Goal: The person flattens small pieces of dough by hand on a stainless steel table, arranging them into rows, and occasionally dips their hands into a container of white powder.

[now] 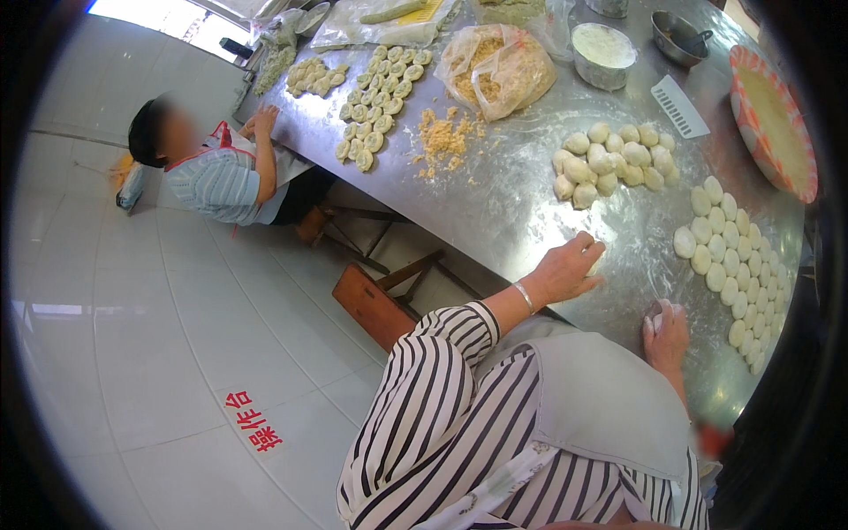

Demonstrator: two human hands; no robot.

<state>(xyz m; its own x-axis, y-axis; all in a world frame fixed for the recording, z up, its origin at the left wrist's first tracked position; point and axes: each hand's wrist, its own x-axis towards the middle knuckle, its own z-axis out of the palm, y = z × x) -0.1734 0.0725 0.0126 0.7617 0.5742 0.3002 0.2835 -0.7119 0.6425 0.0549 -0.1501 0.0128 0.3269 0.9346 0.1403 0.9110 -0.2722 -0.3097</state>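
My left hand (568,267), with a bracelet at the wrist, curls over a pale piece of dough on the steel table (490,225); the fingers hide most of it. Closer to the table's front edge, my right hand (666,336) is bent around another whitish lump, probably dough (658,322), with flour on the fingers. Rounded dough balls (599,162) sit in a cluster beyond my hands. To the right, flattened dough rounds (730,258) lie in close rows. Flour streaks the metal between these groups.
Crumbly filling (442,140) lies loose near a plastic bag of filling (497,66). Behind stand a flour tin (603,56), a metal bowl (680,40), a white slotted scraper (680,107) and a large basin (775,126). Another person (218,165) sits left, near spiral dough pieces (381,99). A wooden stool (371,308) is below.
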